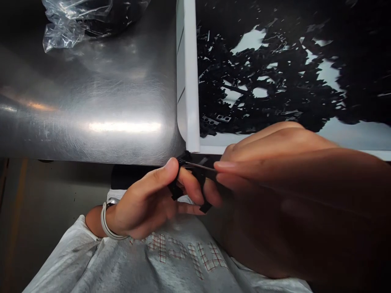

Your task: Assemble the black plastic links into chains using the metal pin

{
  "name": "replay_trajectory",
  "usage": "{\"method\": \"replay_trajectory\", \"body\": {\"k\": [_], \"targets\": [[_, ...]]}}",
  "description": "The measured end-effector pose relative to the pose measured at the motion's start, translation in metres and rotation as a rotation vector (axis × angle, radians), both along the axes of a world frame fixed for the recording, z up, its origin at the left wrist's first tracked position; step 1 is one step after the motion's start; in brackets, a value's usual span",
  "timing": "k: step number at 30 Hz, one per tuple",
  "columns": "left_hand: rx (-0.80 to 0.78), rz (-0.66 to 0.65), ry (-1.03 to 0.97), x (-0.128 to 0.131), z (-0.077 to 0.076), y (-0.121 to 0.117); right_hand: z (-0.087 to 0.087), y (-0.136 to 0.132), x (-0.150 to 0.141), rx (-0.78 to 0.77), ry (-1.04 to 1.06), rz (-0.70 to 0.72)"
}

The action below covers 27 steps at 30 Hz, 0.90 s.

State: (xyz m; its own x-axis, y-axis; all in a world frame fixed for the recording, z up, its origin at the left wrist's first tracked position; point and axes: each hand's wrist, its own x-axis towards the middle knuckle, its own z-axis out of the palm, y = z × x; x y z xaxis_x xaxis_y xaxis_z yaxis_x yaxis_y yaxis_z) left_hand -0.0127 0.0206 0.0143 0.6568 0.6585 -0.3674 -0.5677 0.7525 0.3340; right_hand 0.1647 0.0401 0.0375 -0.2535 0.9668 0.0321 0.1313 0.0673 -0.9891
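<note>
My left hand (143, 199), with a pale band at the wrist, grips a black plastic part (175, 190) between thumb and fingers. Another dark piece (206, 206) shows lower down among those fingers; I cannot tell whether it belongs to the same part. From the right, my right hand (269, 156) is closed in a pinch on a thin, dark metal strip (200, 166). The strip's far end meets the black part beside my left thumb. Both hands are in front of the table's near edge, and the right forearm is in deep shadow.
A scratched metal tabletop (122, 93) spans the left. A clear plastic bag (65, 30) with dark contents lies at its back. On the right stands a white-walled tray (192, 81) strewn with many small black parts (226, 118). A grey shirt (122, 264) is below.
</note>
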Motion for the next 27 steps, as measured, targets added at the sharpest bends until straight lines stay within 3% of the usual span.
{"method": "replay_trajectory", "body": {"k": [3,7,12,21,27], "targets": [[0.072,0.024,0.019,0.003,-0.002,0.0,0.006,0.005,-0.002,0.152,-0.064,0.012],[0.135,0.073,0.002,0.005,-0.003,0.001,0.008,0.007,-0.011,0.005,-0.017,0.037],[0.131,0.086,0.016,0.004,-0.001,0.001,0.004,-0.002,-0.022,0.065,-0.02,-0.009],[0.172,0.102,0.018,0.002,-0.005,0.002,-0.004,-0.011,-0.02,0.271,0.07,-0.203],[0.208,0.084,0.033,0.004,-0.005,-0.001,-0.007,-0.012,-0.03,0.302,0.021,-0.353]]}}
